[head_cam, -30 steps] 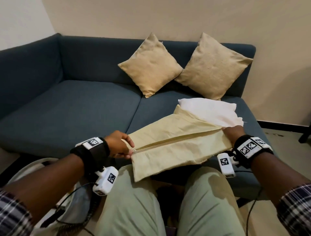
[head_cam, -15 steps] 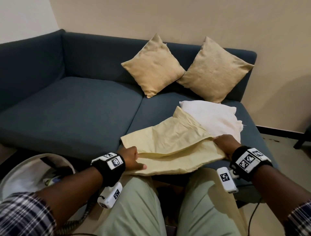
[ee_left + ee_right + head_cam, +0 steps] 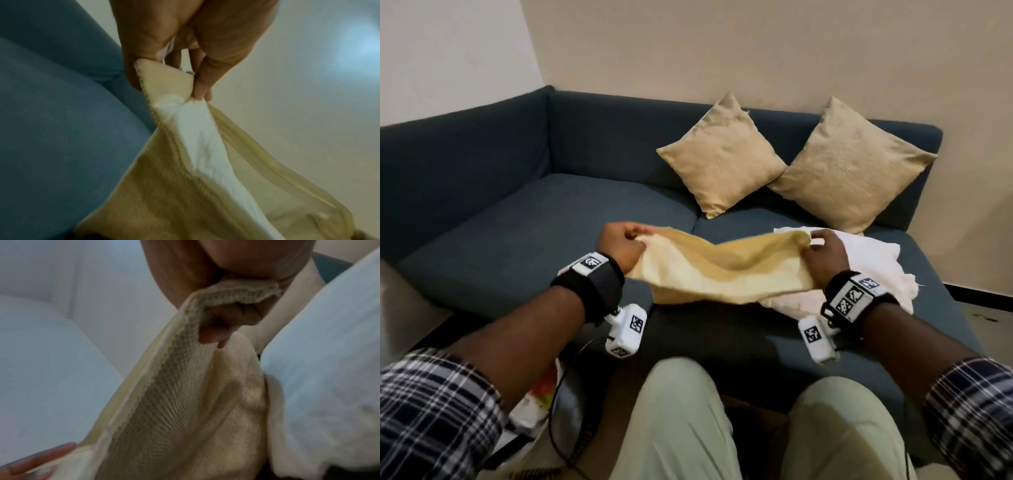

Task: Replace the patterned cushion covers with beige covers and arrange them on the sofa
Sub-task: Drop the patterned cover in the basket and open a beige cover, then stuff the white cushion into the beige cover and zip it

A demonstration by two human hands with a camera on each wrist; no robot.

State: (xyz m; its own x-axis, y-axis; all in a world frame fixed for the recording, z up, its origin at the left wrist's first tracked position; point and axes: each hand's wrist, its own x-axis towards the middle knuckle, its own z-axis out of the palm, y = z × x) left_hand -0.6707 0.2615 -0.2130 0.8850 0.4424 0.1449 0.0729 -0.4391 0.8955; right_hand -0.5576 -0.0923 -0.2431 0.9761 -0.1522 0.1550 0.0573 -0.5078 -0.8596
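Observation:
An empty beige cover (image 3: 722, 270) hangs stretched between my hands above the sofa seat (image 3: 544, 226). My left hand (image 3: 623, 245) grips its left corner, and my right hand (image 3: 825, 251) grips its right corner. In the left wrist view the fingers (image 3: 202, 81) pinch the cover (image 3: 174, 186) at its open zip edge. In the right wrist view curled fingers (image 3: 230, 321) hold the woven cover (image 3: 185, 394). A bare white cushion insert (image 3: 869, 270) lies on the seat behind and under my right hand. Two beige-covered cushions (image 3: 722, 157) (image 3: 852, 164) lean on the sofa back.
The blue sofa has a long bare seat on the left. My knees (image 3: 688, 411) are against its front edge. A bag with colourful fabric (image 3: 537, 397) and a cable sits on the floor at lower left. Walls close in behind and to the right.
Both hands have lifted the beige cover off the seat and pulled it taut between them. The left hand went up and forward from the cover's near edge.

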